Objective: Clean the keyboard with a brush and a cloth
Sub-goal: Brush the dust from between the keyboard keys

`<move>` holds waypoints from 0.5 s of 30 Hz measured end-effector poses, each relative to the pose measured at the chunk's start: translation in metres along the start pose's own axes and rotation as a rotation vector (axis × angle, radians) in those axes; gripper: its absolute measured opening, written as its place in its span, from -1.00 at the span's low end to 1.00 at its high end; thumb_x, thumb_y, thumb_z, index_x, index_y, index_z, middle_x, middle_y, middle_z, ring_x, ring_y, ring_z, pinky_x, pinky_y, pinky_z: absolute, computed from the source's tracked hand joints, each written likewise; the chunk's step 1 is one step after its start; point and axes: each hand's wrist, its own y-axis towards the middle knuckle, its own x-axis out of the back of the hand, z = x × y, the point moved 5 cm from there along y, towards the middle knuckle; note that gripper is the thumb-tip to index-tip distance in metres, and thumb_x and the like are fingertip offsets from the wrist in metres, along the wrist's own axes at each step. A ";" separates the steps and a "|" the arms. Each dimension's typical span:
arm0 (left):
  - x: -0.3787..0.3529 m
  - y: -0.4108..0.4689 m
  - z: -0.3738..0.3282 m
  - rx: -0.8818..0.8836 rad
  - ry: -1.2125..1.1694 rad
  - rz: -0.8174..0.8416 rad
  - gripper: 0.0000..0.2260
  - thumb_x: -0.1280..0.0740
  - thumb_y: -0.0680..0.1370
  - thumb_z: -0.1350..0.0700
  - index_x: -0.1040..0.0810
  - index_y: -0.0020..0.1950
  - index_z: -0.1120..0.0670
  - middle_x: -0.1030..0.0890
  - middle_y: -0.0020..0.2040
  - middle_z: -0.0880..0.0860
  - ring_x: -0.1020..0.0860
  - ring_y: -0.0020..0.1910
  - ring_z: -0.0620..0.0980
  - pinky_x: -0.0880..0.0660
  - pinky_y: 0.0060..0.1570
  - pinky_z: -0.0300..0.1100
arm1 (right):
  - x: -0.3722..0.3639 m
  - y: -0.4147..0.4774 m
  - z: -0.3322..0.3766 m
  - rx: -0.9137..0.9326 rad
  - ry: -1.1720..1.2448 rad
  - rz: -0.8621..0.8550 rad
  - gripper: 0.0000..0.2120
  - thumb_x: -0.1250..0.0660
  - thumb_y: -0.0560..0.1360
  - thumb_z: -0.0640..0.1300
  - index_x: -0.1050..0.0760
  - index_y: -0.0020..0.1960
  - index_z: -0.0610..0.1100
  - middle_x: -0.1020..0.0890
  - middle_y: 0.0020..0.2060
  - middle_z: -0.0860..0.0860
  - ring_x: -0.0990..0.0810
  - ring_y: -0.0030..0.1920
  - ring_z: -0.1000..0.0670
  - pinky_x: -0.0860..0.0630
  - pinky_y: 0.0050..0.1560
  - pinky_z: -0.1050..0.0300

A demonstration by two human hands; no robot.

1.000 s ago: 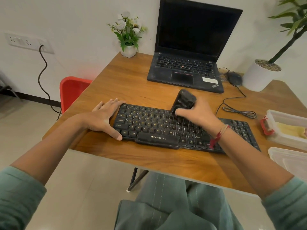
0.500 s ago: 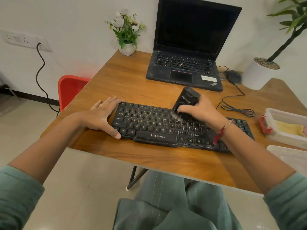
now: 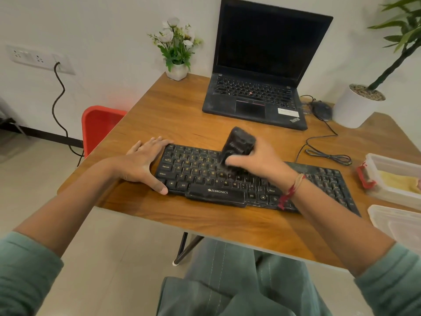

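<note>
1. The right hand (image 3: pixel 257 163) is curled round a black brush (image 3: pixel 239 142), gripping it low on the body. The brush tilts away from the person, and its bristle end is down on the middle keys of the keyboard (image 3: pixel 196 172). The left hand (image 3: pixel 145 163) holds nothing. Its fingers lie straight along the keyboard's left end, and the thumb is pressed to the near left corner.
2. Far left, a wall socket (image 3: pixel 38 58) has a dark cable (image 3: pixel 57 96) hanging from it towards the floor.
3. A red chair (image 3: pixel 100 126) stands at the left edge of the wooden table (image 3: pixel 177 110).
4. A small white pot of flowers (image 3: pixel 176 51) stands at the table's back edge, against the wall.
5. The black Zebronics keyboard lies across the near part of the table, grey with dust.
6. Behind it, a ThinkPad laptop (image 3: pixel 262 65) stands open with a dark screen.
7. Just right of the laptop is a black mouse (image 3: pixel 321 109), its cord (image 3: pixel 328 156) looped beyond the keyboard's right end.
8. A white plant pot (image 3: pixel 355 108) stands at the back right corner.
9. At the right edge, a clear plastic box (image 3: pixel 387 163) with a red clip holds a pale yellow cloth (image 3: pixel 396 181). Its lid (image 3: pixel 398 224) lies nearer the person.
</note>
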 end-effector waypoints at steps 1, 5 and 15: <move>0.000 0.000 -0.001 -0.001 -0.001 0.000 0.28 -0.36 -0.05 -0.58 0.17 0.52 -0.25 0.17 0.59 -0.09 0.25 0.54 -0.13 0.37 0.48 0.03 | -0.010 -0.004 0.001 -0.001 0.024 0.090 -0.79 -0.45 0.40 -0.17 -0.43 -0.08 -0.03 -0.62 -0.12 -0.06 -0.63 -0.10 -0.08 -0.61 -0.15 0.10; 0.001 0.000 -0.001 -0.003 -0.004 0.003 0.27 -0.37 -0.04 -0.57 0.17 0.53 -0.24 0.17 0.59 -0.10 0.25 0.54 -0.13 0.37 0.48 0.04 | 0.022 0.018 -0.002 -0.032 -0.112 -0.149 -0.75 -0.46 0.38 -0.10 -0.48 -0.01 -0.11 -0.63 -0.14 -0.03 -0.63 -0.13 -0.04 -0.59 -0.25 0.18; 0.000 0.001 0.002 0.003 0.002 0.000 0.26 -0.38 -0.02 -0.56 0.19 0.52 -0.26 0.18 0.59 -0.08 0.26 0.54 -0.12 0.37 0.48 0.05 | 0.016 0.028 -0.003 -0.040 -0.030 -0.105 -0.74 -0.47 0.35 -0.07 -0.42 -0.08 -0.04 -0.60 -0.12 -0.02 -0.60 -0.18 0.01 -0.56 -0.27 0.18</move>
